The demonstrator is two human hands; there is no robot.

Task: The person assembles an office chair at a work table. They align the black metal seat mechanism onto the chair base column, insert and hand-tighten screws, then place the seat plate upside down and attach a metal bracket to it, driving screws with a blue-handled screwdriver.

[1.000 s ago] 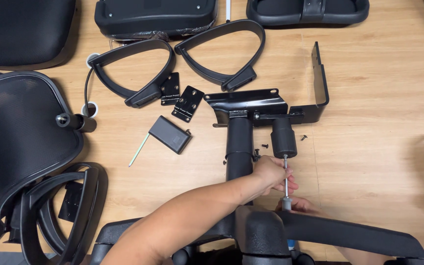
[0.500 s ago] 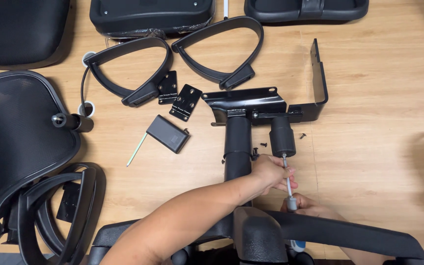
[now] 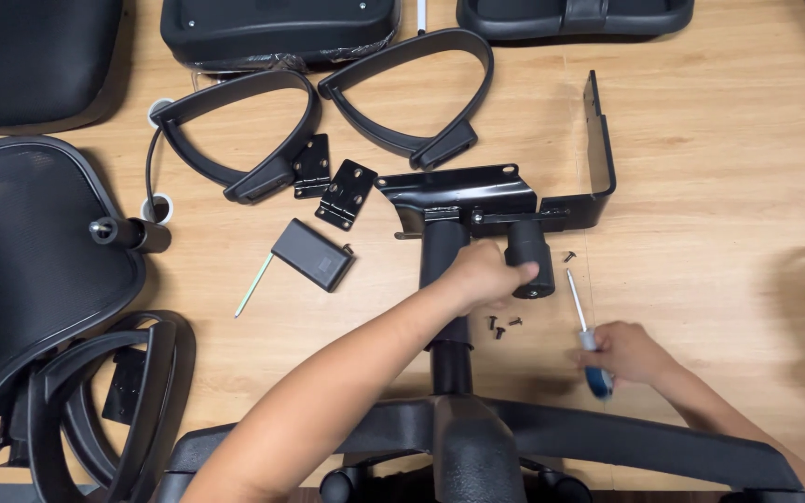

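Note:
My left hand (image 3: 479,276) reaches in from the lower left and is closed around a black cylindrical knob (image 3: 530,261) under the black metal chair mechanism plate (image 3: 458,193). This plate sits on the black gas-lift column (image 3: 442,244), which rises from the chair's star base (image 3: 463,438). My right hand (image 3: 628,354) rests on the wooden floor to the right, holding a blue-handled screwdriver (image 3: 578,312) with its shaft pointing up toward the plate. Small black screws (image 3: 501,326) lie loose between my hands.
Two black armrest loops (image 3: 235,140) (image 3: 412,88), two hinge plates (image 3: 347,194), a small black box (image 3: 313,254) and a thin green-tipped stick (image 3: 253,285) lie on the floor (image 3: 719,186). A mesh backrest (image 3: 30,251) is at left; cushions (image 3: 281,28) line the top edge.
The screwdriver stood upright by the knob under both hands. Now my right hand has drawn it off to the right and lowered it, and my left hand has shifted up onto the knob.

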